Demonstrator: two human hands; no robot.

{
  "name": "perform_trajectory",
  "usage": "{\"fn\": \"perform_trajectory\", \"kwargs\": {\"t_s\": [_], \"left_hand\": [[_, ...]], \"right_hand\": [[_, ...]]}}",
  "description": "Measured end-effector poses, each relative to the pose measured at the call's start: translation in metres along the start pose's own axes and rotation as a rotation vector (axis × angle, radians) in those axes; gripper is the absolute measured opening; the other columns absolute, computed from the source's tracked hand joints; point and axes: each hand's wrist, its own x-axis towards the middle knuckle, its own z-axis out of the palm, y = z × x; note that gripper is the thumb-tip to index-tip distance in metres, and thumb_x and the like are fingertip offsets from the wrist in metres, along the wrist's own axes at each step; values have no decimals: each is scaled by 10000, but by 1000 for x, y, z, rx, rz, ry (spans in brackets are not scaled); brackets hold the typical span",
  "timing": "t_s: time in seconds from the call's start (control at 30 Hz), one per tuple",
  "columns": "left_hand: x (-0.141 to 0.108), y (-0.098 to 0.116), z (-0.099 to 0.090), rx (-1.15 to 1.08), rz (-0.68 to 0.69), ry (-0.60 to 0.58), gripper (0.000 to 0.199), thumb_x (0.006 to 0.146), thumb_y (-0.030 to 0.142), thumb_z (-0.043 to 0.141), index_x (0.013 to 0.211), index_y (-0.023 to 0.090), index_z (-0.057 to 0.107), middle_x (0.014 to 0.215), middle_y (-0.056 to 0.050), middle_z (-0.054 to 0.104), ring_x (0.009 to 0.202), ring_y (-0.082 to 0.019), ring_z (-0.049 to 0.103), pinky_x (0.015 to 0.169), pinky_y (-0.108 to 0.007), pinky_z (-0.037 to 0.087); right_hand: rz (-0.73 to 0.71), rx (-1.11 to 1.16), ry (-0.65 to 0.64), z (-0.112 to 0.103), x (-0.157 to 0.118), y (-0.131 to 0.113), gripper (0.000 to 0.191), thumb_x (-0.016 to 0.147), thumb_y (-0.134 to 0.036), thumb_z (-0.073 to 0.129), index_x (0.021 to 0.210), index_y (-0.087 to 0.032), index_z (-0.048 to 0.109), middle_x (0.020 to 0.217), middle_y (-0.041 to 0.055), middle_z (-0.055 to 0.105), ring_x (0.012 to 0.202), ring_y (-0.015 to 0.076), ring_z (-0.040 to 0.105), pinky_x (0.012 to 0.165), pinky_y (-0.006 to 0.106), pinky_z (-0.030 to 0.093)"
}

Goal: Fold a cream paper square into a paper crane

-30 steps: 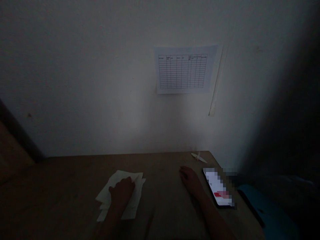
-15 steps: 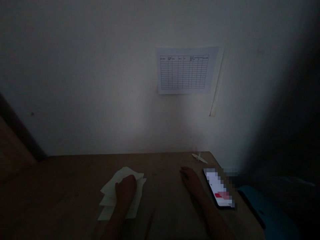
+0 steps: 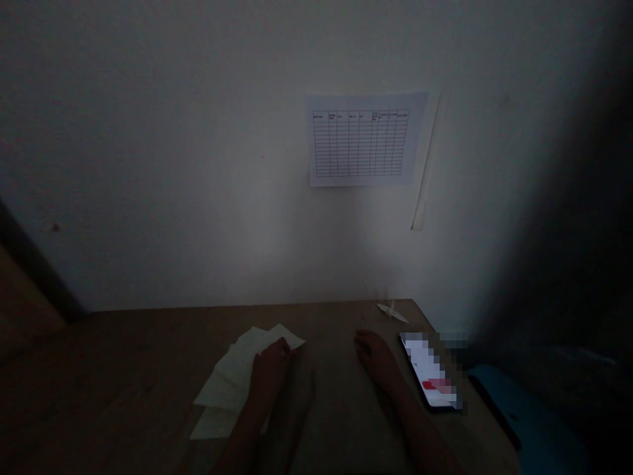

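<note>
The room is dim. My left hand (image 3: 270, 369) is closed, its fingertips pinching the top corner of a pale sheet of paper (image 3: 287, 335). That sheet overlaps several similar pale sheets (image 3: 230, 373) fanned out on the brown wooden table (image 3: 133, 376). The hand and forearm cover part of the stack. Beyond the right side of the sheets, my right hand (image 3: 376, 353) rests on the table with its fingers loosely bent and slightly apart, holding nothing. A small folded paper crane (image 3: 392, 313) lies just past it, near the table's back right corner.
To the right of my right hand lies a phone (image 3: 430, 373) with its screen lit and partly pixelated. A printed table sheet (image 3: 366, 140) hangs on the white wall (image 3: 173, 165). A blue-green object (image 3: 529, 422) stands past the table's right edge.
My left hand has moved right and slightly away from me, dragging the top sheet's corner with it, so the sheets are spread wider. My right hand has stayed in place.
</note>
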Motion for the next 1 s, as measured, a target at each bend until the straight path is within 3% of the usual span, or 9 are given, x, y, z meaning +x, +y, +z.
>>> {"fn": "perform_trajectory", "kwargs": {"t_s": [0.2,0.33,0.53,0.67,0.77,0.83,1.0], "left_hand": [[4,27,23,-135,170,-59,157,935,308,550,901,221,676,1046,-71,772,1059,-250,684,957,-342,443],[10,42,49,-142,270,-84,123,899,316,613,956,257,705,1156,-52,758,1163,-273,649,1130,-453,351],[16,64,76,-82,438,-314,144,902,253,633,1007,279,727,1362,-31,676,1441,-317,441,1211,-667,158],[22,60,91,-132,525,-215,316,985,196,452,1216,283,650,1375,-49,667,1362,-232,539,1252,-612,159],[26,48,103,-96,575,-144,350,982,182,444,1271,242,632,1457,-73,608,1401,-201,505,1248,-465,297],[27,42,110,-10,533,-83,406,979,222,479,1368,179,587,1533,-124,529,1452,-229,448,1219,-417,363],[17,41,117,271,449,29,518,1052,377,353,1526,197,460,1620,-118,409,1520,-343,318,1234,-613,244]], "right_hand": [[82,100,25,-4,0,-6,336,949,-363,530,1175,-218,732,1285,116,700,1221,269,634,1095,457,477],[131,200,58,-8,-1,-10,385,958,-397,520,1256,-223,690,1320,111,683,1237,267,631,1102,455,482],[66,234,14,-8,-3,-10,378,957,-360,518,1280,-250,681,1356,82,673,1273,247,614,1134,465,463],[-7,114,-56,-4,-6,-11,423,917,-231,509,1307,-244,672,1387,81,657,1301,239,598,1161,473,434],[-70,-6,-115,-3,-8,-15,473,903,-192,519,1360,-228,637,1439,98,616,1348,250,560,1182,490,403],[-104,-87,-160,-3,-9,-19,487,913,-185,518,1389,-220,611,1464,103,592,1376,262,534,1202,518,367],[-132,-238,-185,-3,-8,-25,444,930,-114,470,1315,-225,664,1406,99,642,1361,266,546,1217,550,318]]}}
